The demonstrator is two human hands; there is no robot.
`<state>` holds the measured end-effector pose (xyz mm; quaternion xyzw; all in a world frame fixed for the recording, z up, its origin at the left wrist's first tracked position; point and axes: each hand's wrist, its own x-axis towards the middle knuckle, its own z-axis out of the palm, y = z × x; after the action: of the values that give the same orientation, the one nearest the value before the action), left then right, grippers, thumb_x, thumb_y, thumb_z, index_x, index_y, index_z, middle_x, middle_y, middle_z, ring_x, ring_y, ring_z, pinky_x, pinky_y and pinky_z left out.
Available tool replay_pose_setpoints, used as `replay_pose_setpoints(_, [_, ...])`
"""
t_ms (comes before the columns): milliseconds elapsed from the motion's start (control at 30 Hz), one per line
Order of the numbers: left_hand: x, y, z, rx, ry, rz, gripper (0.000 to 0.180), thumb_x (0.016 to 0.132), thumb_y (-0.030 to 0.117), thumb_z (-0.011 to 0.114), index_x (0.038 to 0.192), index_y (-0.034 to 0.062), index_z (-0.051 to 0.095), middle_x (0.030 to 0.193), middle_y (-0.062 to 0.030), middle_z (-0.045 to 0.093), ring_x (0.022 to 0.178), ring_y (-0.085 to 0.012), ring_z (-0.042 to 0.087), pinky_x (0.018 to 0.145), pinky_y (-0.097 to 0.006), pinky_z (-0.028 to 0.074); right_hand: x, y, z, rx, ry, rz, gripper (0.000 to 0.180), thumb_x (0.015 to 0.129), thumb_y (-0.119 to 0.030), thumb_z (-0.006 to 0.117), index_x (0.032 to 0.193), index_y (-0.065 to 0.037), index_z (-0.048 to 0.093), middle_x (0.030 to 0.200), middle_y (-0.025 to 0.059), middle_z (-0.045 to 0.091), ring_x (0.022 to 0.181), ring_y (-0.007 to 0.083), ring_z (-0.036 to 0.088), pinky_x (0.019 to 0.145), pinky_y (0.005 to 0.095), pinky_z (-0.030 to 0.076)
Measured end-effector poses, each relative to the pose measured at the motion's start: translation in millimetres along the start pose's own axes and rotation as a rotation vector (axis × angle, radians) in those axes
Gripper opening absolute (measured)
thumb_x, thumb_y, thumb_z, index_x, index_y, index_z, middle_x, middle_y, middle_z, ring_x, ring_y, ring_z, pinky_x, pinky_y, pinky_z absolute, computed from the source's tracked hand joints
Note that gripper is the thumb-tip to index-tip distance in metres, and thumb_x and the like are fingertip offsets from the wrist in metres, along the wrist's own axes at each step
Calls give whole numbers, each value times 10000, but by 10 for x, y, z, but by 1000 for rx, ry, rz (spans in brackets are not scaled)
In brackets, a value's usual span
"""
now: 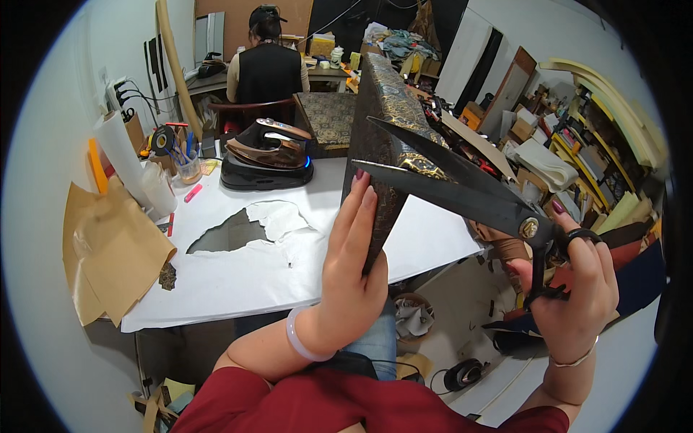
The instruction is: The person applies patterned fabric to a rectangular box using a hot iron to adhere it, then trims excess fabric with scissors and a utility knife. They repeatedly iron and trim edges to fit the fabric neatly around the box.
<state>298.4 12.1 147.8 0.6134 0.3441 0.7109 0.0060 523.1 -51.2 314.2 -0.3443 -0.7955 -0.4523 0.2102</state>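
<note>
My left hand (352, 270) grips a dark, box-like piece (390, 97) covered in patterned brocade with gold and blue motifs. It stands up from the white-covered table, its narrow side and one broad face showing. Two of my fingertips press on that face close to the lower blade. In my right hand (583, 281) is a large pair of black scissors (462, 195), fingers and thumb through the handles. The blades are spread, their tips pointing left across the brocade piece. Whether any cloth lies between them, I cannot tell.
White paper (289, 289), torn around a grey patch, covers the table. An iron (267, 155) rests on its base behind. Brown paper sheets (108, 252) and a cup of pens (189, 169) are at left. Another person (268, 65) sits facing away. Cluttered shelves (577, 159) fill the right.
</note>
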Motion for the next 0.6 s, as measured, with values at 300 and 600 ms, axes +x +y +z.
replay_pose_setpoints(300, [33,9,8,21,7,36,685,913,-169,560,1559,-85,347,1552,-278,450,1401,-373,513,1137,-384,405,-37,42,-2,38,-11,-14,740,697,-300,947,1218,24,534,1130,206,731,792,315,682,682,362,543])
replay_pose_setpoints(600, [44,29,13,0,6,46,693,890,-194,548,1549,-87,363,1554,-273,452,1426,-383,488,1151,-391,393,-73,103,-49,89,-35,13,723,679,-272,947,1218,-11,541,1091,195,737,772,327,679,661,370,552])
